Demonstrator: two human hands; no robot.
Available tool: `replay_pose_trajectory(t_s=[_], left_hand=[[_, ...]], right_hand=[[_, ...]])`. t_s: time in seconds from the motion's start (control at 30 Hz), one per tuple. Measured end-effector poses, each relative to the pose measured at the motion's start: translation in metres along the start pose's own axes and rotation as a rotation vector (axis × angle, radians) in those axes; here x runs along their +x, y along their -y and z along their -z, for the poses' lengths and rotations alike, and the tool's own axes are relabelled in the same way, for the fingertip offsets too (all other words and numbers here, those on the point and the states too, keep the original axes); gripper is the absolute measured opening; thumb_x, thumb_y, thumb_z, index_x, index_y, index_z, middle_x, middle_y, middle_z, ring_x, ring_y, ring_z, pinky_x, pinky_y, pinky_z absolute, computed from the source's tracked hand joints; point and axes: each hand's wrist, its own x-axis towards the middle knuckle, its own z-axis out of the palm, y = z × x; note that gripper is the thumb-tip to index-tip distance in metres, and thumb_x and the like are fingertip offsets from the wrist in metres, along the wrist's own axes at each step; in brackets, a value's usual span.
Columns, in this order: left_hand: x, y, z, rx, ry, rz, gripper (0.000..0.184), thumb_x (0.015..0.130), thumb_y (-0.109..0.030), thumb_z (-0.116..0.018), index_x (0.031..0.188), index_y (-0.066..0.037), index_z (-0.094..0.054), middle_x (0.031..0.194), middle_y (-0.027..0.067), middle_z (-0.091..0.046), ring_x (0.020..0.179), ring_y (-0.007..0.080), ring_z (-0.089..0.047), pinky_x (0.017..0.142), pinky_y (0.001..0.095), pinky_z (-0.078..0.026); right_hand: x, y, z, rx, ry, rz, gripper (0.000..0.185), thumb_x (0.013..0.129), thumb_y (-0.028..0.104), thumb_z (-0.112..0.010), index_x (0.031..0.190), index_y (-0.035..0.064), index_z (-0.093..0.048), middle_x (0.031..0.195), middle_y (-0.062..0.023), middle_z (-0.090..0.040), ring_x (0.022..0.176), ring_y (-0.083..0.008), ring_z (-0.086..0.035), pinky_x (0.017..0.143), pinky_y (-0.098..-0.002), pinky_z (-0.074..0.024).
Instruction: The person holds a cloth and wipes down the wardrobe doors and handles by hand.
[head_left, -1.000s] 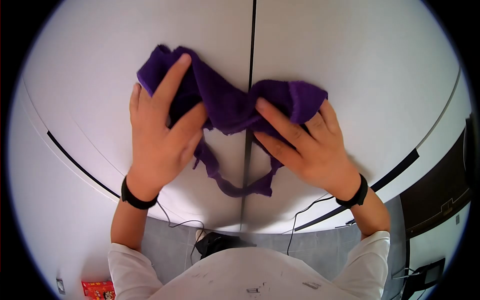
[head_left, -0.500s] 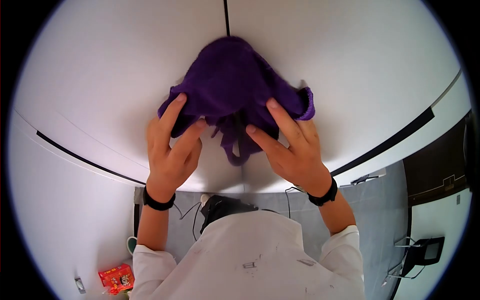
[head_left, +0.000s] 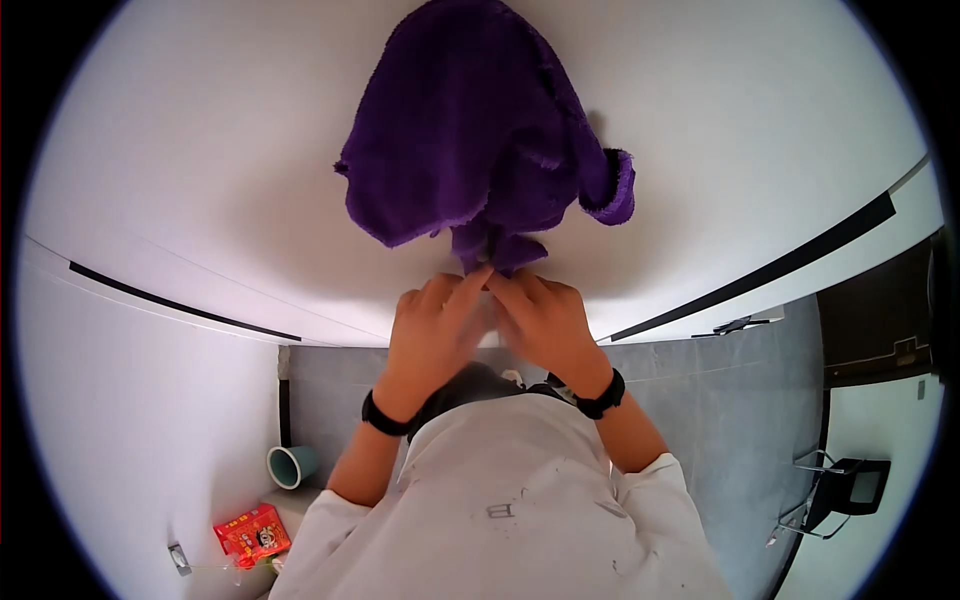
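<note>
A purple fleecy cloth (head_left: 460, 120) lies bunched on the white tabletop (head_left: 250, 190), wide at the far side and narrowing toward me. At its near end are narrow twisted pieces, close to the table's front edge. My left hand (head_left: 432, 335) is closed there, with thumb and fingertips pinching the narrow end. My right hand (head_left: 550, 328) meets it from the other side, its fingertips pinched on the same part. The two hands touch or nearly touch, and the fingers hide how the gripped ends lie. The cloth's right corner is curled up.
Black strips (head_left: 760, 275) run along the table's front edge on both sides. Down on the left are a green bin (head_left: 290, 467) and a red packet (head_left: 252, 535). A black chair (head_left: 848, 496) stands at the lower right on the grey floor (head_left: 700, 420).
Both hands have left the sides of the cloth, drawn together toward me, and closed on its narrow near end. The cloth now sits higher in view and looks more spread out.
</note>
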Motion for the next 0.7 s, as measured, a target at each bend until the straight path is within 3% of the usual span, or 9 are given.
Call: replay_pose_trajectory(t_s=[0.07, 0.13, 0.27, 0.43, 0.57, 0.63, 0.7], left_hand=[[0.001, 0.013, -0.003, 0.078, 0.069, 0.085, 0.029, 0.075, -0.004, -0.066, 0.104, -0.007, -0.06, 0.081, 0.0068, -0.062, 0.069, 0.0237, -0.06, 0.064, 0.0354, -0.045], [0.003, 0.019, -0.002, 0.048, 0.067, 0.064, 0.028, 0.075, -0.004, -0.066, 0.102, -0.007, -0.06, 0.077, 0.0067, -0.061, 0.066, 0.0229, -0.06, 0.063, 0.0356, -0.044], [0.001, 0.007, 0.014, -0.078, 0.094, 0.022, 0.022, 0.075, -0.003, -0.067, 0.095, -0.007, -0.058, 0.067, 0.0076, -0.057, 0.059, 0.0243, -0.057, 0.059, 0.0368, -0.042], [-0.037, 0.0, 0.006, -0.158, 0.1, -0.024, 0.024, 0.072, -0.001, -0.066, 0.092, -0.009, -0.057, 0.068, 0.0072, -0.056, 0.059, 0.0287, -0.053, 0.054, 0.0393, -0.04], [-0.06, -0.018, 0.001, -0.183, 0.023, 0.025, 0.025, 0.066, -0.005, -0.069, 0.088, -0.01, -0.057, 0.073, 0.0078, -0.059, 0.064, 0.0316, -0.056, 0.056, 0.0409, -0.042], [-0.053, -0.024, 0.015, -0.216, 0.023, -0.171, 0.024, 0.064, -0.004, -0.068, 0.084, -0.011, -0.057, 0.073, 0.0068, -0.059, 0.063, 0.0295, -0.056, 0.056, 0.0397, -0.041], [-0.055, -0.029, 0.037, -0.265, 0.091, -0.34, 0.027, 0.06, -0.001, -0.071, 0.08, -0.012, -0.057, 0.069, 0.0035, -0.056, 0.057, 0.0225, -0.054, 0.055, 0.0356, -0.04]], right_hand=[[-0.001, -0.004, -0.007, -0.087, 0.033, 0.01, 0.029, 0.071, 0.009, -0.068, 0.1, 0.0114, -0.065, 0.073, -0.005, -0.058, 0.062, -0.0221, -0.058, 0.05, -0.0339, -0.0455], [0.002, -0.005, -0.006, -0.059, -0.075, 0.093, 0.023, 0.072, 0.012, -0.07, 0.094, 0.0113, -0.064, 0.07, -0.0049, -0.059, 0.062, -0.0237, -0.059, 0.05, -0.0346, -0.046], [0.005, 0.01, 0.018, 0.022, -0.052, 0.097, 0.021, 0.071, 0.015, -0.072, 0.09, 0.0114, -0.062, 0.068, -0.0051, -0.059, 0.063, -0.0249, -0.06, 0.052, -0.036, -0.0466], [-0.03, 0.021, 0.019, 0.153, 0.076, 0.001, 0.022, 0.069, 0.013, -0.074, 0.086, 0.0109, -0.06, 0.067, -0.0071, -0.058, 0.062, -0.0291, -0.058, 0.052, -0.0381, -0.0446], [-0.036, 0.039, 0.024, 0.191, 0.112, 0.119, 0.027, 0.064, 0.011, -0.077, 0.084, 0.009, -0.059, 0.073, -0.0089, -0.059, 0.059, -0.0309, -0.057, 0.051, -0.039, -0.0456], [-0.032, 0.05, 0.038, 0.189, 0.144, 0.166, 0.024, 0.065, 0.01, -0.074, 0.084, 0.0094, -0.061, 0.075, -0.0094, -0.061, 0.062, -0.0296, -0.06, 0.051, -0.0371, -0.047], [-0.033, 0.074, 0.054, 0.543, 0.316, -0.185, 0.011, 0.071, 0.011, -0.066, 0.08, 0.0137, -0.06, 0.074, -0.0072, -0.058, 0.06, -0.0281, -0.057, 0.046, -0.0376, -0.0417]])
